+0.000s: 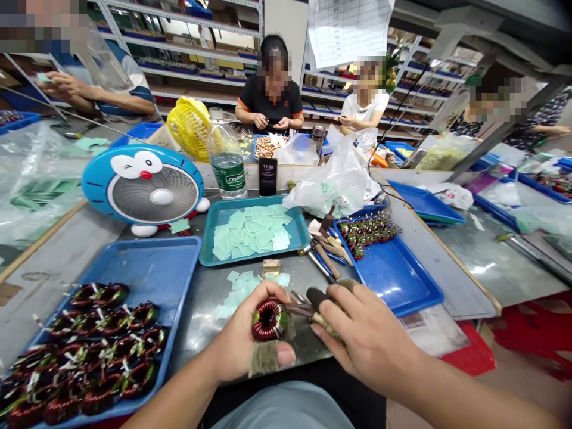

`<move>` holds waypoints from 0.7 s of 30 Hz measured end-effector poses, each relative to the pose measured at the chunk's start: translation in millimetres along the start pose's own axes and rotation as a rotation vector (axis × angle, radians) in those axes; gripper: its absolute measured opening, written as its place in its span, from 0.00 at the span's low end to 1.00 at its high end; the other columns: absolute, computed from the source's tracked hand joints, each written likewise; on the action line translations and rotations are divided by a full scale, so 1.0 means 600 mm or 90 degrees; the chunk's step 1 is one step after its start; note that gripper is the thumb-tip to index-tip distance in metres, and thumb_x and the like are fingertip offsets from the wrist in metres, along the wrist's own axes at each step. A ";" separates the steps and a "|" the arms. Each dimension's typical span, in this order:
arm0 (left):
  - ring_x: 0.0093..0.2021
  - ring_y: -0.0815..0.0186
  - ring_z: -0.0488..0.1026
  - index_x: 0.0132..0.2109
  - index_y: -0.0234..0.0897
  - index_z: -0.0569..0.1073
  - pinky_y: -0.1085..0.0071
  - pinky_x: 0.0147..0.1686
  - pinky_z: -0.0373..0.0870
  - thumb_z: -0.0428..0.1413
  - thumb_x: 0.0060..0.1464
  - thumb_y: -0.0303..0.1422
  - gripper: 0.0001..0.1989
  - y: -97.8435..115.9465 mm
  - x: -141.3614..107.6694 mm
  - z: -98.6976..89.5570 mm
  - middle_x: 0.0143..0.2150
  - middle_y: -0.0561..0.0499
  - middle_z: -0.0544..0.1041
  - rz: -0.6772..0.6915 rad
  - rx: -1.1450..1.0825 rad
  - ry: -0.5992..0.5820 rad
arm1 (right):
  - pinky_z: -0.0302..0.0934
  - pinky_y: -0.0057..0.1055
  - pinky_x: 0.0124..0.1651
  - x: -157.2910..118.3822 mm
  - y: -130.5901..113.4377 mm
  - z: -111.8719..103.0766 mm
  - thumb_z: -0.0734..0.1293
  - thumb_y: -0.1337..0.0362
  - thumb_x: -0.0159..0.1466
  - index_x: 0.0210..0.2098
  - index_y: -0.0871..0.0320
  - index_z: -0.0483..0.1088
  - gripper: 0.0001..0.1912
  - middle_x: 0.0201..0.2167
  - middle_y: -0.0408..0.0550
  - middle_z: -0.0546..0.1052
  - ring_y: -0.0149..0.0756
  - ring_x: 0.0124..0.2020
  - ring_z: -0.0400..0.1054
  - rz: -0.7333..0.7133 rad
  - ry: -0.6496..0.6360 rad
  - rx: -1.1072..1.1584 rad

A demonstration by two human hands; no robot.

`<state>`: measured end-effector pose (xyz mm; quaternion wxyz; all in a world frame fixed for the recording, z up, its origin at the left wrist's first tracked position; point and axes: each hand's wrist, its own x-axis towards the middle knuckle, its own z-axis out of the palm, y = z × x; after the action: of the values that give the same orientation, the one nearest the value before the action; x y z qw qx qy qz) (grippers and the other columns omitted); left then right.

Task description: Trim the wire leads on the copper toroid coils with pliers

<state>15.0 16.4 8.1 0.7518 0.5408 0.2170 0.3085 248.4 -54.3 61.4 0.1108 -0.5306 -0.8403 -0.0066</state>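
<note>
Okay, my left hand (243, 336) grips a copper coil (268, 320), hole facing up, partly hidden by fingers; my right hand (361, 333) closes on pliers (300, 309), tips pointing left toward it.

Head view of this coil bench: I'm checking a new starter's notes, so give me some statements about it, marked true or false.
The left hand holds a red-wound toroid coil: true.
The right hand is holding nothing: false, it grips a black-handled tool.
The teal tray holds pale green squares: true.
The blue cartoon-face desk fan stands right of that tray: false, it stands to its left.
</note>
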 end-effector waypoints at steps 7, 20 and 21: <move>0.46 0.60 0.72 0.51 0.44 0.65 0.65 0.46 0.66 0.73 0.48 0.45 0.31 -0.003 0.001 0.005 0.49 0.50 0.74 -0.014 -0.036 -0.014 | 0.59 0.40 0.45 0.001 0.004 -0.010 0.64 0.60 0.72 0.41 0.54 0.69 0.05 0.41 0.51 0.75 0.46 0.42 0.66 0.002 -0.004 -0.012; 0.40 0.62 0.71 0.47 0.41 0.69 0.69 0.41 0.66 0.72 0.47 0.45 0.27 0.007 -0.001 0.009 0.43 0.51 0.76 -0.041 0.122 0.007 | 0.48 0.40 0.37 -0.004 0.016 -0.030 0.67 0.64 0.69 0.39 0.52 0.67 0.03 0.34 0.46 0.71 0.44 0.34 0.60 -0.069 -0.017 -0.086; 0.37 0.64 0.70 0.45 0.40 0.69 0.70 0.38 0.65 0.70 0.49 0.45 0.24 0.015 -0.003 0.009 0.40 0.52 0.75 -0.061 0.179 -0.002 | 0.47 0.40 0.36 -0.005 0.020 -0.041 0.67 0.65 0.68 0.39 0.52 0.67 0.03 0.33 0.45 0.71 0.43 0.33 0.59 -0.090 -0.032 -0.100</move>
<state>15.3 13.3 18.2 0.6828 0.6304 0.2824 0.2380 264.9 -54.9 83.3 0.0470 -0.4768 -0.8752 -0.0670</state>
